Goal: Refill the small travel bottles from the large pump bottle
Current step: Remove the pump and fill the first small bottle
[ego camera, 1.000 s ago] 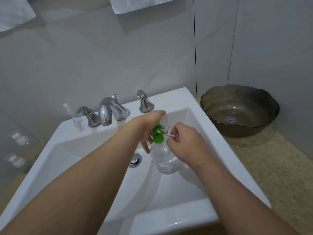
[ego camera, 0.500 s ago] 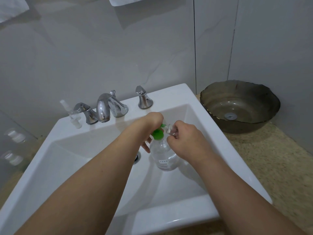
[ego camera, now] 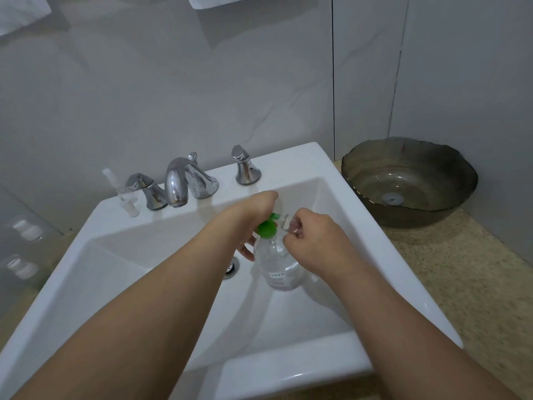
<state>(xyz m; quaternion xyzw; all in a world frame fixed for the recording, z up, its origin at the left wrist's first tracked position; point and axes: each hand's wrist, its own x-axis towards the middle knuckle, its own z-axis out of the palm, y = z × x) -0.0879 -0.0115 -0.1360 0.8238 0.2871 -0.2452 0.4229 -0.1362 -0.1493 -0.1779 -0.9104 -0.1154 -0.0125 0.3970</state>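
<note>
moved: hands barely shifted | left hand (ego camera: 253,215) presses pump bottle (ego camera: 278,261) | right hand (ego camera: 314,241) pinches small bottle (ego camera: 287,223) at spout | step: filling | next: steady pumping

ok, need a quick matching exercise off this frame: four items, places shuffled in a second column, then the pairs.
Items
1. pump bottle
2. small travel bottle
3. brown glass bowl
4. spray pump

Places
A. on the speckled counter, right of the sink
B. standing in the sink basin
C. on the sink deck, left of the faucet
D. pinched in the right hand, at the green nozzle

Pairs: 1-B, 2-D, 3-A, 4-C
</note>
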